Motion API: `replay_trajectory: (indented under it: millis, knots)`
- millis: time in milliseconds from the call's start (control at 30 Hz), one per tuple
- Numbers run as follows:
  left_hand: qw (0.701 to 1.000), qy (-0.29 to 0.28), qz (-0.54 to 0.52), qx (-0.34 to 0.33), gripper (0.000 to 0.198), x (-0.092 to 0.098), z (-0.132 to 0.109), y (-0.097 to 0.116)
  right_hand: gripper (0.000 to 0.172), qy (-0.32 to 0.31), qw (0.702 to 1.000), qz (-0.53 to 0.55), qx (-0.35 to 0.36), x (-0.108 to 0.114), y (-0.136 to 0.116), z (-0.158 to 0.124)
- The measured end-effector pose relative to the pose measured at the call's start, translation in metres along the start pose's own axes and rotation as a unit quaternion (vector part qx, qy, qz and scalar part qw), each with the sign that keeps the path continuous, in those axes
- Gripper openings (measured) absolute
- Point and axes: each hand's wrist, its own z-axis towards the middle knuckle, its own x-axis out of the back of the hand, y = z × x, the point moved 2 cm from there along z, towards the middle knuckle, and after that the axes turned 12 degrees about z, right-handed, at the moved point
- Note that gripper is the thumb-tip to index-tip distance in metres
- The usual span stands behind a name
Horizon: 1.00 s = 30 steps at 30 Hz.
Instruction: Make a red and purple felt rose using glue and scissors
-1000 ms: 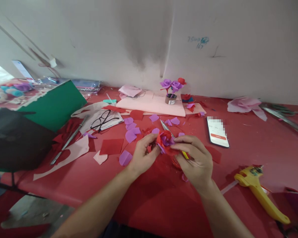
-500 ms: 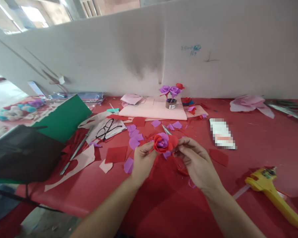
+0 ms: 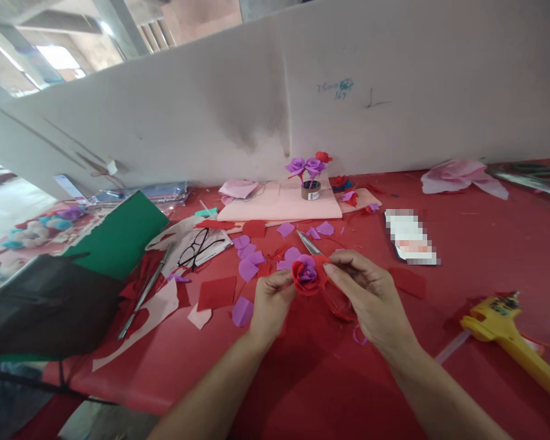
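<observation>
Two-handed, holds a red and purple flower above the red table, between the hands and near the middle of the view. With the left hand, pinches the flower's left edge between thumb and fingers. With the right hand, pinches a red petal at the flower's right side between thumb and forefinger; attached or separate, cannot tell. Just beyond the flower, a pointed metal blade; to the left, loose purple petals, a red square and black-framed glasses. Farther back, on pale pink sheets, a small brown pot with purple and red flowers. To the right, a phone with a blurred screen, near a yellow glue gun.
</observation>
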Motion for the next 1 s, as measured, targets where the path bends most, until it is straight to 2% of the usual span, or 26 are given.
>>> replay_trajectory:
  millis: [233,367,733,1000]
  knots:
    - [1.0,-0.001,0.025,-0.001,0.01,0.0004,-0.0007,0.0023,0.011,-0.016,0.997,-0.07,0.03,0.0007,-0.0065,0.002]
    - [1.0,-0.003,0.014,-0.003,0.009,0.0005,-0.0012,0.001,0.016,-0.006,0.997,-0.058,0.044,0.0004,-0.0076,0.0015]
    - [1.0,-0.005,-0.006,0.023,0.01,0.0017,0.0001,-0.0031,0.015,-0.006,0.996,-0.074,0.04,0.0003,-0.0056,0.0015]
    - [0.999,-0.004,-0.001,0.035,0.012,0.0,-0.0002,-0.0015,0.008,-0.024,0.996,-0.077,0.05,0.0013,-0.0056,0.0011]
